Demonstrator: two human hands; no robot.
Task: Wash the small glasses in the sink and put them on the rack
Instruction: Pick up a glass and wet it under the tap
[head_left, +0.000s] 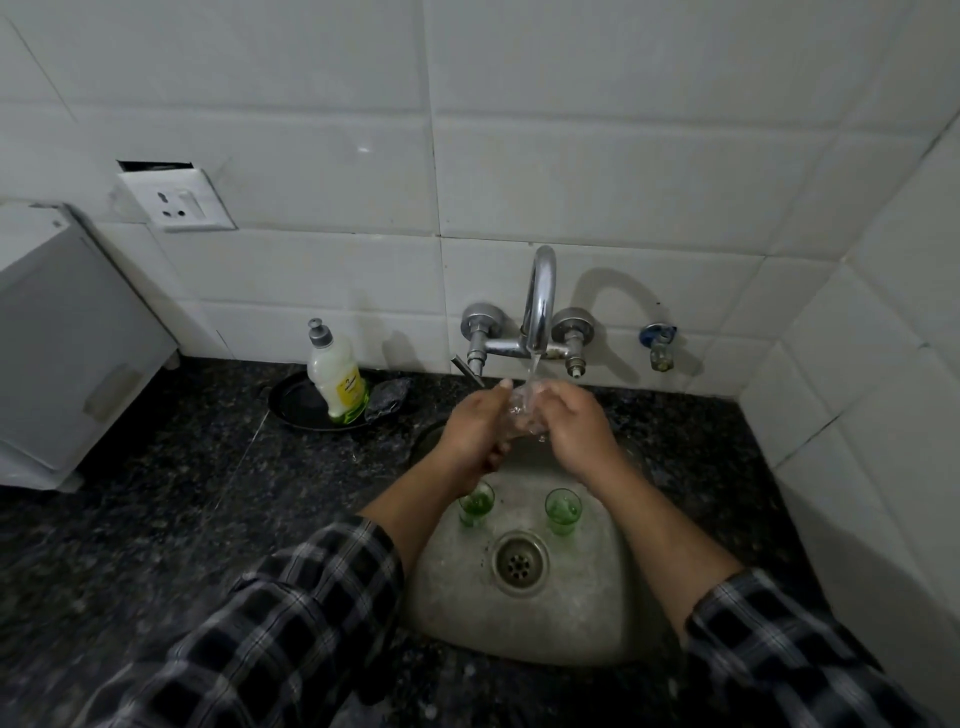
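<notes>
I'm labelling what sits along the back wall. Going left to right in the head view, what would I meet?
White box → wall socket → dish soap bottle → scrubber → tap → blue-handled valve.

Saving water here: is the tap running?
On. A stream falls from the tap onto the clear glass held by the left hand and right hand.

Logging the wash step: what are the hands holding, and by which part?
A small clear glass, held by its sides between the left hand and the right hand, under the stream from the tap.
</notes>
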